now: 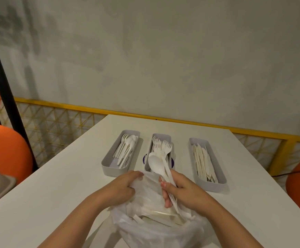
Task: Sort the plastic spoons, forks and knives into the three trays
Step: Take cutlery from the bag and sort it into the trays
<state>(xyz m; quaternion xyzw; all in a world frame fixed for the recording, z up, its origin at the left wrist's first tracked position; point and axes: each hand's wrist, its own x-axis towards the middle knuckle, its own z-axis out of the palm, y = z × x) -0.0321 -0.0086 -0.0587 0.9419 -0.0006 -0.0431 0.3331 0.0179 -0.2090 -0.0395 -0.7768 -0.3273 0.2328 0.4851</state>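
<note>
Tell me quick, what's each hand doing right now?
Left hand: closed, gripping the rim of the plastic bag.
Right hand: closed, holding a bunch of white spoons.

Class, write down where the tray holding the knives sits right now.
In the head view, the knife tray is rightmost of three on the white table, right of the fork tray.

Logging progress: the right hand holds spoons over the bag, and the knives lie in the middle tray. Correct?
Not quite. The head view shows the knives in the right tray; the middle tray holds forks. The right hand does hold spoons over the bag.
</note>
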